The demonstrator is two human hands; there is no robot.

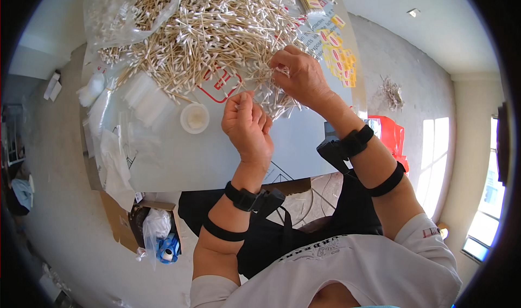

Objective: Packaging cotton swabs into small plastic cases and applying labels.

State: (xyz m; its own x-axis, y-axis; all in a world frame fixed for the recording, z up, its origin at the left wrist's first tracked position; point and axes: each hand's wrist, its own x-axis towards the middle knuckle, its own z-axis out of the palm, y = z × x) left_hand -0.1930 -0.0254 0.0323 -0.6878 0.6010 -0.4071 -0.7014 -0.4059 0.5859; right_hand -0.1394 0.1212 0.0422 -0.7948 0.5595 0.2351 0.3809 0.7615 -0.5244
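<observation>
A big heap of cotton swabs with pale sticks and white tips covers the far part of the table. My right hand is at the heap's right edge, its fingers pinched on some cotton swabs. Nearer to me, my left hand is held above the table with thumb and fingers closed together. A small whitish bit shows at its fingertips, too small to name. Left of that hand stands a small round white tub. Clear plastic bags lie farther left, beside the heap.
Yellow labels are scattered at the table's right side. Packed bundles of swabs lie at the far right. A red bag stands right of the table. Below the front edge is an open cardboard box with plastic bags inside.
</observation>
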